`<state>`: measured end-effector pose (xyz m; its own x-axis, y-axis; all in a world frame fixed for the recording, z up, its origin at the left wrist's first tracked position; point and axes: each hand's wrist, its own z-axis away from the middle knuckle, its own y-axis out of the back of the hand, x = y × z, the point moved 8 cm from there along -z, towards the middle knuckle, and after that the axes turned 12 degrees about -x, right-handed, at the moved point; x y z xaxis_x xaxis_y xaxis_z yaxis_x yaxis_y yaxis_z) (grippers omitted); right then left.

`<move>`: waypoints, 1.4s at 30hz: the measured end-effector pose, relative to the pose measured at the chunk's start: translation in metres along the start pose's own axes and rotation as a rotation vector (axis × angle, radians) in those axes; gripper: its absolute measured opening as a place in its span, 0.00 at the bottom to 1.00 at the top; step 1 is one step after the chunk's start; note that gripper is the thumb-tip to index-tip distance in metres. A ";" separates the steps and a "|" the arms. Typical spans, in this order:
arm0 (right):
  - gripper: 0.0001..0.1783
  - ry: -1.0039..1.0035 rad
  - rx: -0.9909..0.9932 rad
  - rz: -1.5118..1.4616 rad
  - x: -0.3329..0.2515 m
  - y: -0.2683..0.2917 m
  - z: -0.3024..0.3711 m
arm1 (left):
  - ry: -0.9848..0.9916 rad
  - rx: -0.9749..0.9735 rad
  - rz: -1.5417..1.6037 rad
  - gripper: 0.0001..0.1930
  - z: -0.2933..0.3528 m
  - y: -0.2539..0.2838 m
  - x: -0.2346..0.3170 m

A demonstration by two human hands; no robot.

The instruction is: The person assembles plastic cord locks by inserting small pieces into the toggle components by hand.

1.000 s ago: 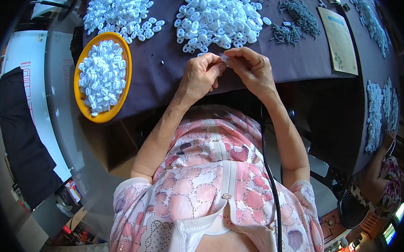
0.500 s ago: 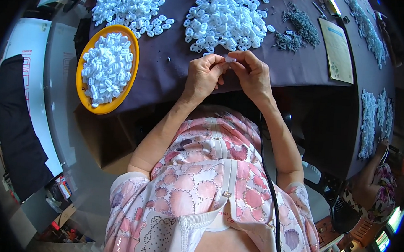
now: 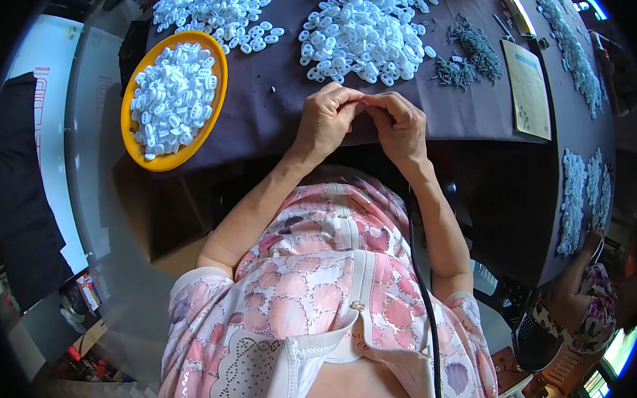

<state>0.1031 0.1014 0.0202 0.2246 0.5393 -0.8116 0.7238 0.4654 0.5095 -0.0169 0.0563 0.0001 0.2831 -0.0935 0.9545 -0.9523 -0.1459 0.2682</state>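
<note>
Just in front of the table's near edge, my left hand (image 3: 327,122) and my right hand (image 3: 401,128) meet fingertip to fingertip, both closed in a pinch. Between them is a small white plastic piece, seen half a second ago and now almost wholly covered by the fingers. Straight beyond my hands lies a big heap of white oval plastic pieces with holes (image 3: 362,44). Off to the left, an orange oval tray (image 3: 126,120) is filled with similar white pieces (image 3: 172,98). A pile of small grey screw-like parts (image 3: 477,52) lies beyond my right hand.
Another white heap (image 3: 213,6) spreads at the back left. A tan paper packet (image 3: 527,87) lies at the right on the dark tablecloth (image 3: 265,124). More white pieces (image 3: 574,201) line the far right, near another person's arm (image 3: 582,256). A black cable (image 3: 421,269) hangs down my front.
The white piece showing between my fingertips is now covered, and the fingers have drawn closer together. The whole view has shifted slightly.
</note>
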 end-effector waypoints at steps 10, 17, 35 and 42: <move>0.09 0.132 0.005 0.051 -0.007 0.003 0.003 | -0.126 -0.021 -0.123 0.04 0.001 -0.002 0.008; 0.08 0.099 0.018 0.035 -0.002 -0.002 0.005 | -0.151 -0.028 -0.111 0.03 0.003 -0.002 0.008; 0.11 0.240 0.052 0.140 -0.008 -0.001 0.006 | -0.231 0.011 -0.362 0.03 0.003 -0.003 0.021; 0.11 0.246 0.008 0.176 -0.009 -0.002 0.006 | -0.210 -0.008 -0.377 0.03 0.002 -0.006 0.021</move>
<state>0.1039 0.0912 0.0245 0.1827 0.7656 -0.6169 0.6933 0.3446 0.6329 -0.0051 0.0536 0.0187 0.6276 -0.2337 0.7426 -0.7784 -0.2009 0.5947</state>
